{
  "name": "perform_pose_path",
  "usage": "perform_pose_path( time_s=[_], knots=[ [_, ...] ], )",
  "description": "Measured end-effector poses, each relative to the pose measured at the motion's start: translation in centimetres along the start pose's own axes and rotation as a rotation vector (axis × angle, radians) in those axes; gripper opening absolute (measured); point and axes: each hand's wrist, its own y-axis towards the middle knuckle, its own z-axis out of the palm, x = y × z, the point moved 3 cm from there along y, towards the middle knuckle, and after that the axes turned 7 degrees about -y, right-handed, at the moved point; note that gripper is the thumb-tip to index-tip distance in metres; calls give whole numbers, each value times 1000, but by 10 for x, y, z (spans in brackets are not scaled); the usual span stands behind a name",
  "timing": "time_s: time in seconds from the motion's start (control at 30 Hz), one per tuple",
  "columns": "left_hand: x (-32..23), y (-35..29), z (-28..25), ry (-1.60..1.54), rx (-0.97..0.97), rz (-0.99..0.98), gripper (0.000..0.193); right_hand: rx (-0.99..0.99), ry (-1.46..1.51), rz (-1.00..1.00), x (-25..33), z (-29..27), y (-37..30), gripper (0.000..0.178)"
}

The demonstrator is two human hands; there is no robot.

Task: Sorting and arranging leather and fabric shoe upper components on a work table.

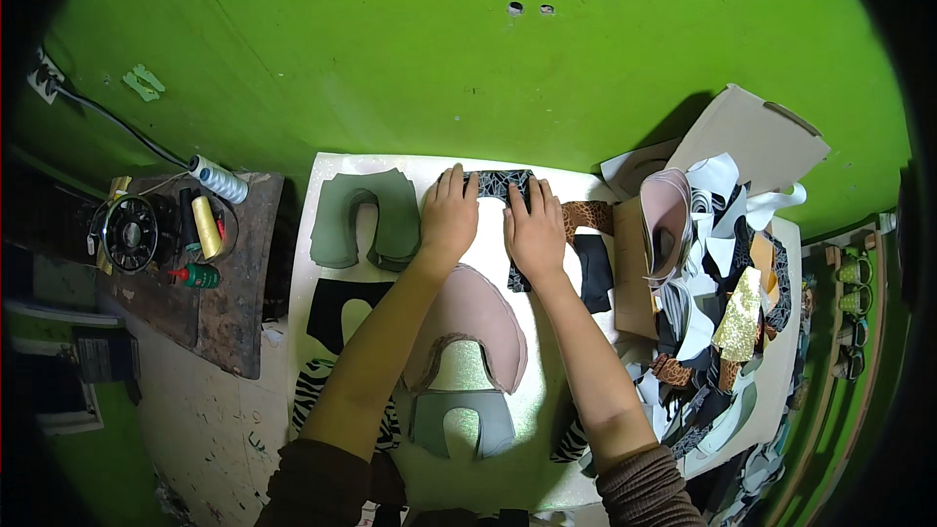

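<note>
From above, both hands lay flat on a dark patterned piece at the far edge of the white worktable. The left hand pressed its left end, fingers together and extended; the right hand covered its right side, fingers likewise straight and close, gripping nothing. Sorted cut pieces lay around: green pieces, a black piece, a pink piece, a grey piece. A large heap of mixed scraps sat unsorted at right, so much work appeared to remain. Thread spools stood on the side bench.
</note>
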Motion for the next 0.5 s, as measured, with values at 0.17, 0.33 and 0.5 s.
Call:
perform_pose_path(
  time_s=[0.17, 0.33, 0.5],
  knots=[
    [-30, -11, -32, -157, 15, -28, 34, -54, 204, 218, 0, -38, -22, 33],
    [-76, -47, -61, -340, 130, -89, 32, -5, 232, 315, -12, -57, -60, 38],
    [-108, -76, -67, -388, 72, -149, 28, 60, -53, 407, -54, -47, -78, 44]
  ],
)
